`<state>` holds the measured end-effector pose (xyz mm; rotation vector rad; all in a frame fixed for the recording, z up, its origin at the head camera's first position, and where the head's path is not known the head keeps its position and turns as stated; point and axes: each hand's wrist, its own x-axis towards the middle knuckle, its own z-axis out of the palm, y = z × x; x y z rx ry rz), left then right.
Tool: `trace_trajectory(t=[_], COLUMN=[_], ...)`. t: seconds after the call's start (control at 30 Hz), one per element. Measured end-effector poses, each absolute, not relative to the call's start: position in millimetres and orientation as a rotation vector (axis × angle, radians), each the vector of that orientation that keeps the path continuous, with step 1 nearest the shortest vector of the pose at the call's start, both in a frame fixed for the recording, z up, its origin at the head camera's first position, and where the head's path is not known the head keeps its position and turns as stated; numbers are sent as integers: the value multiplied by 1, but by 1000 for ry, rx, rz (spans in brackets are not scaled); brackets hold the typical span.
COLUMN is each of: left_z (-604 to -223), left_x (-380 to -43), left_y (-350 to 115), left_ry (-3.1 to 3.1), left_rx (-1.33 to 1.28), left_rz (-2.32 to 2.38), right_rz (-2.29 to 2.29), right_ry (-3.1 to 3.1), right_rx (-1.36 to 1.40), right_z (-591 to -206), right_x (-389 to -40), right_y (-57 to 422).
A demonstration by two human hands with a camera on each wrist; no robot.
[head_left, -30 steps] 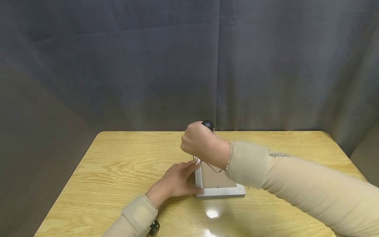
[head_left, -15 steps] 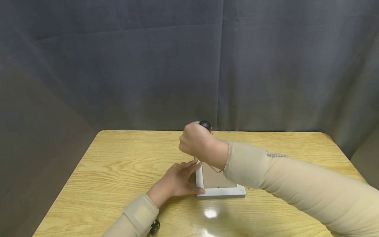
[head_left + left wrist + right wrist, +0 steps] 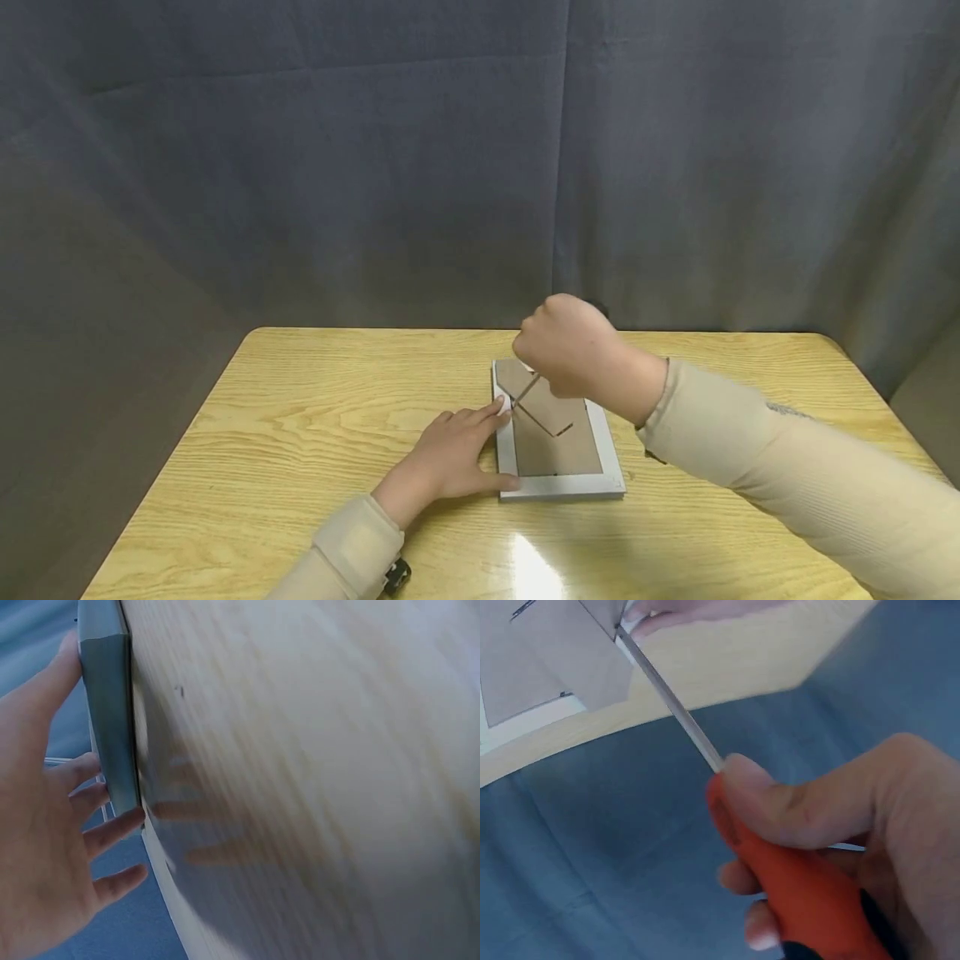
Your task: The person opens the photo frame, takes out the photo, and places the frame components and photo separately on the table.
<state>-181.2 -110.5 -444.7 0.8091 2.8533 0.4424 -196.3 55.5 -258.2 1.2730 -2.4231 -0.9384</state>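
Note:
A white picture frame (image 3: 558,485) lies on the table with its brown backing board (image 3: 555,458) facing up. My left hand (image 3: 450,454) rests at its left side, fingers fairly straight. The thumb touches the near left corner and a fingertip presses the left edge; in the left wrist view the other fingers (image 3: 112,832) lie along the frame's side (image 3: 109,712). My right hand (image 3: 577,350) grips a screwdriver (image 3: 780,877) by its orange and black handle. The shaft leans, and its tip meets the backing near the left edge, close to my left fingertips.
The wooden table (image 3: 322,400) extends around the frame. Behind it hangs a dark grey curtain (image 3: 405,183). Dark lines of a folded-flat shape (image 3: 534,418) cross the backing board. A small black object (image 3: 397,575) sits at my left cuff.
My right hand has moved to the right, tilting the screwdriver and uncovering more of the backing board and the shaft. The left hand has stayed at the frame's left side.

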Motion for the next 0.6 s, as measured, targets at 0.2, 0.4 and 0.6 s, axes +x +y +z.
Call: trace_trajectory(t=[0.2, 0.4, 0.6], left_z=[-445, -445, -444], left_x=[-178, -177, -177], left_y=[-110, -110, -109], left_ry=[2876, 2881, 2881], left_rx=[814, 820, 817], left_rz=[384, 366, 344], right_rz=[-651, -482, -374], right_ry=[-2532, -2599, -2596], right_rx=[1146, 1074, 1066], right_z=[-266, -279, -292], right_x=[-201, -198, -195], right_y=[89, 119, 143])
